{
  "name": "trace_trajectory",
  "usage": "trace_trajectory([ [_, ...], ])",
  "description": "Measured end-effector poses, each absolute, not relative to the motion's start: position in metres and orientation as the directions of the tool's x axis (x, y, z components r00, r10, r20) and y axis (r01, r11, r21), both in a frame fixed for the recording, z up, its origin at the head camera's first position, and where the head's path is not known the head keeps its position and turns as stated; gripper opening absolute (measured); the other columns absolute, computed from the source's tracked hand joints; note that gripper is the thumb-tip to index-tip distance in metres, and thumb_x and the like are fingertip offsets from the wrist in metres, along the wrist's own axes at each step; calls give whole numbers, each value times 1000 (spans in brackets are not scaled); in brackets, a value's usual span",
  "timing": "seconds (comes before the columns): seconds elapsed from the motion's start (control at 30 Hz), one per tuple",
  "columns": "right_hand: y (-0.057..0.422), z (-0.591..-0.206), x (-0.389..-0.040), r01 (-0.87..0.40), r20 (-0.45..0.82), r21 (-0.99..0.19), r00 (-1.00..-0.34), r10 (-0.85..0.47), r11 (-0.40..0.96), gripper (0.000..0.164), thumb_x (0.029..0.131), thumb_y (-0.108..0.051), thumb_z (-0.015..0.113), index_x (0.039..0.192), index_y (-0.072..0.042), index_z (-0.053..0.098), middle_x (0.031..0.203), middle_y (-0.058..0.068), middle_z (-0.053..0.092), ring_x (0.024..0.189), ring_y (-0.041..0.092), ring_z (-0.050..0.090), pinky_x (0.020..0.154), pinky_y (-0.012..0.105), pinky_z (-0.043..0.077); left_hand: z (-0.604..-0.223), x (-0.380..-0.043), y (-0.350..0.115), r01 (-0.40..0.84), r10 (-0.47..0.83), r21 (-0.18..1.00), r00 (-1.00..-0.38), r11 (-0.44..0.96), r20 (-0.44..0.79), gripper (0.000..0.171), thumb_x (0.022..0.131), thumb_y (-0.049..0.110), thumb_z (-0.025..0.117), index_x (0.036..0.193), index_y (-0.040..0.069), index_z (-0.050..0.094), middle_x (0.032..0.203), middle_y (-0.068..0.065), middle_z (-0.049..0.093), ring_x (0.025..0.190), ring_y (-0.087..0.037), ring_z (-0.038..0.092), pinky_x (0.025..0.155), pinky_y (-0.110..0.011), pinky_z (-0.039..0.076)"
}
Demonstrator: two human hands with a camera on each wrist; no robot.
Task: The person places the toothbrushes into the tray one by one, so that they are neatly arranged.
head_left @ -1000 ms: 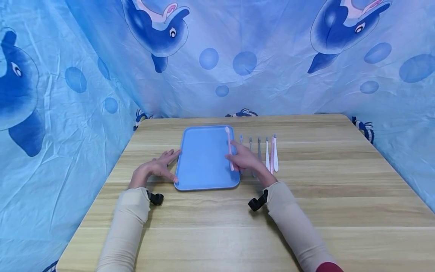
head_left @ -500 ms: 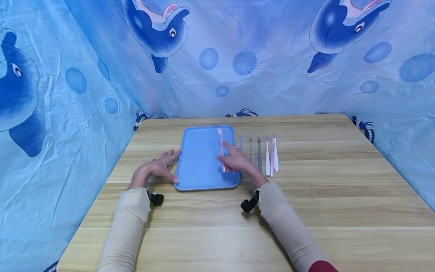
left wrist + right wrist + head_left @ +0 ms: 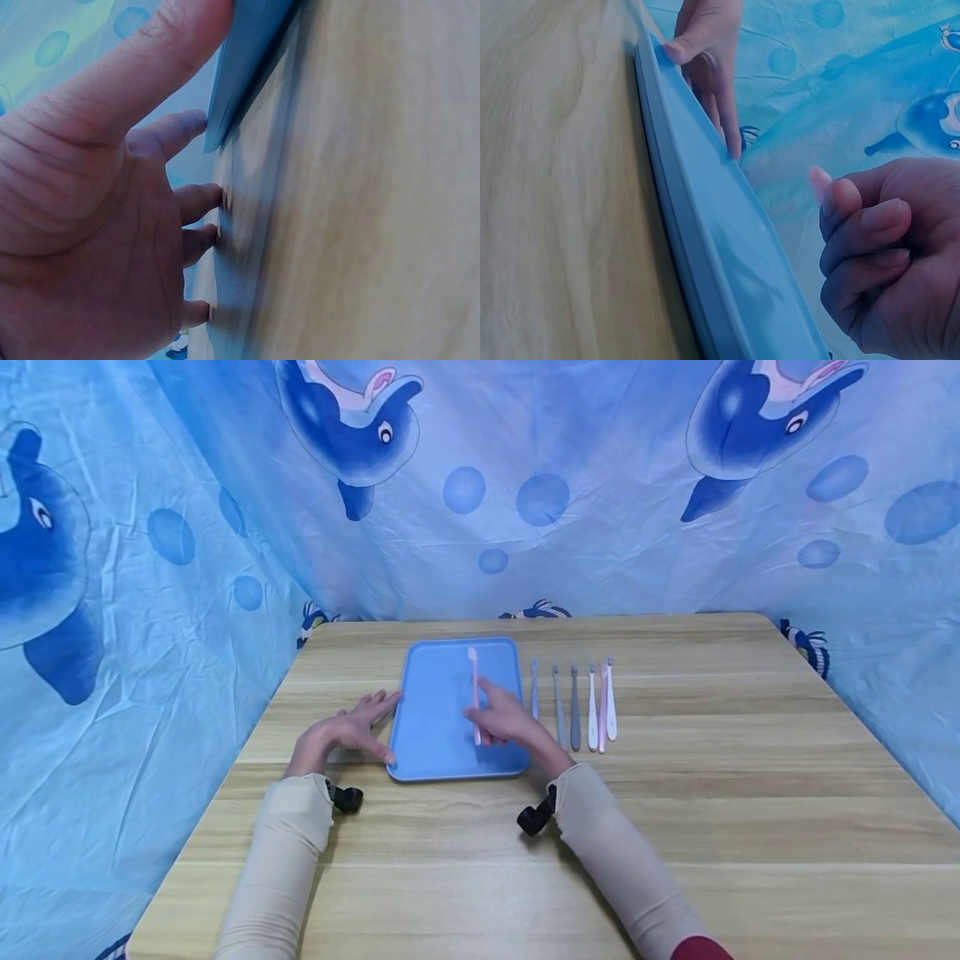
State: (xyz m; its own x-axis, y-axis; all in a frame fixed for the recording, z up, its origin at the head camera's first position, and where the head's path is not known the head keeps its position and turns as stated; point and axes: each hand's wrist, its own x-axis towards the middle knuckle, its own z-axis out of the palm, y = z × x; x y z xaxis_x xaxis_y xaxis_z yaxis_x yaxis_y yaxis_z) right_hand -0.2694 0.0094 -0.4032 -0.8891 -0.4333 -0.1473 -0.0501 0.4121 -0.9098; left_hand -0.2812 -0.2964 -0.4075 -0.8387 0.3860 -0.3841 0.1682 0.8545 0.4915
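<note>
A pink toothbrush (image 3: 475,672) is pinched in my right hand (image 3: 508,720), above the blue tray (image 3: 427,735), its head pointing to the far side. In the right wrist view that hand's fingers (image 3: 866,255) are curled, and most of the brush is hidden. My left hand (image 3: 348,732) lies spread at the tray's left edge. Its thumb (image 3: 172,52) and index finger touch the rim in the left wrist view, while the other fingertips rest on the table.
Right of the tray, several toothbrushes lie in a row: a blue one (image 3: 535,681), greyish ones (image 3: 574,710), white ones (image 3: 592,718) and another pink one (image 3: 603,718). The wooden table (image 3: 750,760) meets a blue dolphin-print curtain (image 3: 600,560) behind.
My right hand has carried the pink toothbrush leftward, from the tray's right edge to over its middle, uncovering more of the row. My left hand stays at the tray's left edge.
</note>
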Motion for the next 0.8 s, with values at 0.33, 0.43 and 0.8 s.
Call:
trace_trajectory([
  [0.33,-2,-404,-268,-51,-138,-916,-892,-431,398,78,101,-19,57,163,-14,10,50,3,55,35,13,44,36,27,36,-407,-281,-295,156,376,491,-840,857,-390,132,67,54,88,163,19,4,168,-24,-8,154,-48,-13,116,-78,-6],
  [0.43,-6,-405,-268,-45,-144,-915,-891,-431,401,78,101,-20,57,163,-14,10,50,3,55,36,13,44,36,27,36,-406,-281,-295,153,375,492,-841,857,-391,132,68,53,88,163,19,4,168,-24,-8,154,-48,-14,116,-77,-6],
  [0.8,-26,-406,-268,-70,-113,-936,-868,-484,344,78,101,-19,56,163,-13,8,48,2,54,35,12,42,36,28,35,-404,-280,-294,156,374,480,-838,863,-399,131,69,53,88,163,19,3,168,-25,-7,153,-50,-13,116,-78,-4],
])
